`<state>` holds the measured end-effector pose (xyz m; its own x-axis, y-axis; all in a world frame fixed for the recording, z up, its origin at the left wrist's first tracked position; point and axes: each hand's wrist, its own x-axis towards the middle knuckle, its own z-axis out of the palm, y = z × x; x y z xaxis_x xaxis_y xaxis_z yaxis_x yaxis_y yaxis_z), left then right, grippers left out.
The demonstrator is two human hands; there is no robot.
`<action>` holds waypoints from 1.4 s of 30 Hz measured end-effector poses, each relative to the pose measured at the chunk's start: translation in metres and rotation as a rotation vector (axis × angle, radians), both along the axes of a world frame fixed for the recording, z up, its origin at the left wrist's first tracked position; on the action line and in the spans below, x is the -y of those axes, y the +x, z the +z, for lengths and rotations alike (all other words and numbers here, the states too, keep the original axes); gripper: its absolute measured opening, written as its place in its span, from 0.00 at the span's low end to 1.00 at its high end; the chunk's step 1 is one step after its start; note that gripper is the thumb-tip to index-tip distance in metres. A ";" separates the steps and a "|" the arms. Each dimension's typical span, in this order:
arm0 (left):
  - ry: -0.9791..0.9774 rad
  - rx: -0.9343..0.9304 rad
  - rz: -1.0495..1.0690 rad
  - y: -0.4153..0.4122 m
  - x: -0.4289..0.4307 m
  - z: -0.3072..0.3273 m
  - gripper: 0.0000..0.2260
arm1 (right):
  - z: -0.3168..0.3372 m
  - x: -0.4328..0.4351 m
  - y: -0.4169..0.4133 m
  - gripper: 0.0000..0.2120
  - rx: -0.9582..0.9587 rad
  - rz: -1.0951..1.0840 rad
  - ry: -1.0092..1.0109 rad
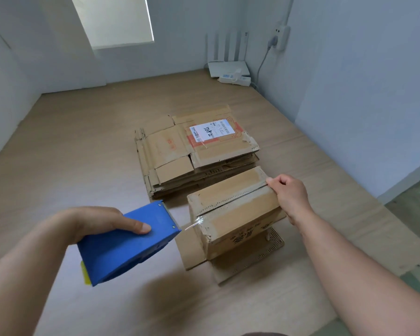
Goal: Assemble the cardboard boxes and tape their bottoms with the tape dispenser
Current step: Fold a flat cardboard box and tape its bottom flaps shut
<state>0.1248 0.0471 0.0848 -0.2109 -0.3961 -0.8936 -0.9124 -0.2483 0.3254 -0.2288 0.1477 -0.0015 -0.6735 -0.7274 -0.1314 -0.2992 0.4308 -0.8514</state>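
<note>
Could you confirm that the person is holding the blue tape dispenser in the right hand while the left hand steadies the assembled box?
Not quite: the hands are swapped. In the head view the left hand holds the blue tape dispenser, while the right hand steadies the assembled box.

A pale wood-grain floor (83, 146) runs back to plain white walls (364, 93), which meet in a corner at the far right. On the back wall a white blind (114, 20) glows with soft daylight, and the whole room is evenly and dimly lit. In the far corner a white router (228, 66) with upright antennas stands on the floor beside a white power strip (235, 80), and a grey cable (262, 61) climbs to a wall socket (281, 36).
</note>
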 end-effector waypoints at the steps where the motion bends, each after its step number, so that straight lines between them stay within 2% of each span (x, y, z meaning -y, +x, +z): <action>1: -0.013 0.011 -0.002 -0.004 -0.001 -0.003 0.35 | 0.000 0.000 0.000 0.16 -0.003 0.000 0.001; 6: -0.131 0.093 0.019 -0.031 -0.006 -0.020 0.25 | 0.000 0.000 0.001 0.16 -0.028 0.011 0.015; 7: -0.203 0.136 0.000 -0.040 -0.009 -0.025 0.24 | 0.001 0.000 0.002 0.16 -0.031 0.010 0.016; 10: -0.577 0.404 -0.268 -0.056 -0.023 -0.049 0.19 | 0.001 0.000 0.002 0.16 -0.034 0.003 0.005; 11: -0.668 0.454 -0.295 -0.055 -0.028 -0.058 0.18 | 0.002 -0.001 0.001 0.16 -0.033 0.009 0.007; 15: -0.788 0.446 -0.188 -0.033 -0.047 -0.088 0.14 | 0.002 -0.001 0.003 0.16 -0.021 0.021 -0.004; 22: -0.944 0.477 0.008 -0.017 -0.081 -0.134 0.18 | -0.001 -0.001 0.005 0.17 -0.056 0.057 -0.016; 24: -0.958 0.455 0.106 -0.017 -0.083 -0.138 0.18 | 0.000 -0.001 0.004 0.17 -0.065 0.074 -0.016; 27: -0.923 0.508 0.139 -0.016 -0.085 -0.134 0.18 | 0.000 -0.001 0.004 0.17 -0.065 0.085 -0.011; 29: -0.978 0.527 0.192 -0.019 -0.086 -0.125 0.19 | 0.000 -0.001 0.003 0.16 -0.066 0.085 -0.003; 30: -1.042 0.474 0.258 -0.026 -0.088 -0.119 0.19 | 0.000 -0.001 0.003 0.16 -0.069 0.086 0.000; 32: -1.134 0.211 0.426 -0.057 -0.097 -0.101 0.22 | -0.002 0.000 0.001 0.15 -0.068 0.090 -0.003; 34: -1.092 -0.065 0.488 -0.102 -0.110 -0.084 0.27 | -0.002 0.000 0.000 0.15 -0.060 0.095 -0.008; 35: -1.045 -0.143 0.478 -0.124 -0.117 -0.080 0.28 | -0.002 0.000 -0.001 0.15 -0.057 0.101 -0.011; 38: -0.921 -0.281 0.562 -0.165 -0.125 -0.082 0.29 | -0.004 -0.001 -0.002 0.15 -0.067 0.138 -0.020; 42: -0.802 -0.278 0.712 -0.167 -0.111 -0.093 0.26 | -0.005 -0.003 -0.005 0.16 -0.076 0.164 -0.042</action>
